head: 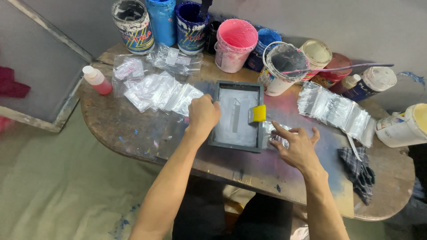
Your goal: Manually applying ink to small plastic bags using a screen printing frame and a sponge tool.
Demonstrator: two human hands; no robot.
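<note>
A small grey-framed printing screen [237, 116] lies flat in the middle of the worn wooden table [133, 129]. My left hand [202, 114] grips the frame's left edge. A yellow squeegee [257, 114] rests on the mesh near the frame's right side, with no hand on it. My right hand [298, 146] is spread, fingertips pressing on clear plastic pouches [273, 133] just right of the frame.
Loose clear pouches [155, 91] lie left of the frame, a fanned row of pouches [336, 111] to the right. Paint cans and buckets [235, 42] line the back edge. A red squeeze bottle [97, 80], a dark checked cloth [358, 169] and a large screen frame [40, 66] are nearby.
</note>
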